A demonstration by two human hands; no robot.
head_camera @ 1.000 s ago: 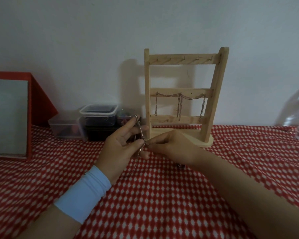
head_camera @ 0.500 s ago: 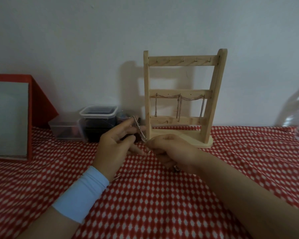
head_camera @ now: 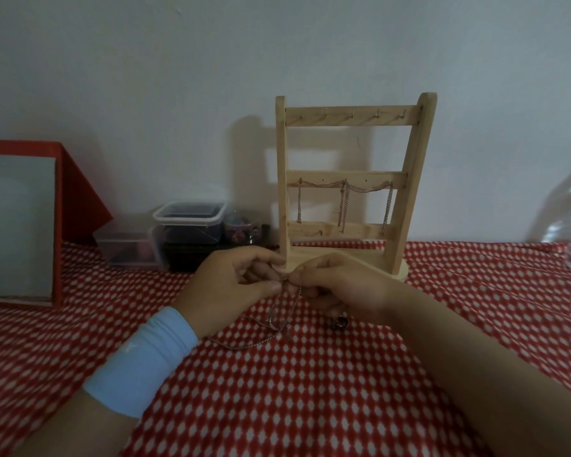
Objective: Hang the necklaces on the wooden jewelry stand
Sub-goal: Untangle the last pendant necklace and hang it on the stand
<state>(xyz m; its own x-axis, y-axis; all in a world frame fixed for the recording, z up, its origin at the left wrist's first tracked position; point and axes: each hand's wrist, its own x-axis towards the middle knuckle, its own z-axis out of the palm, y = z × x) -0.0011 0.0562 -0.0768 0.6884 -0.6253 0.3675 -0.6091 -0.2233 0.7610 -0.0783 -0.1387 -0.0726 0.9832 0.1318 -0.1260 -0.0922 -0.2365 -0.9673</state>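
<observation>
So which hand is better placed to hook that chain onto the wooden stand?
Probably the right hand: it pinches the thin silver chain necklace directly before the wooden jewelry stand; the left hand sits off its left post.

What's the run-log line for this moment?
left hand: pinches thin silver chain necklace | right hand: pinches same necklace | wooden jewelry stand: chains on middle bar | status: not yet hung
</observation>
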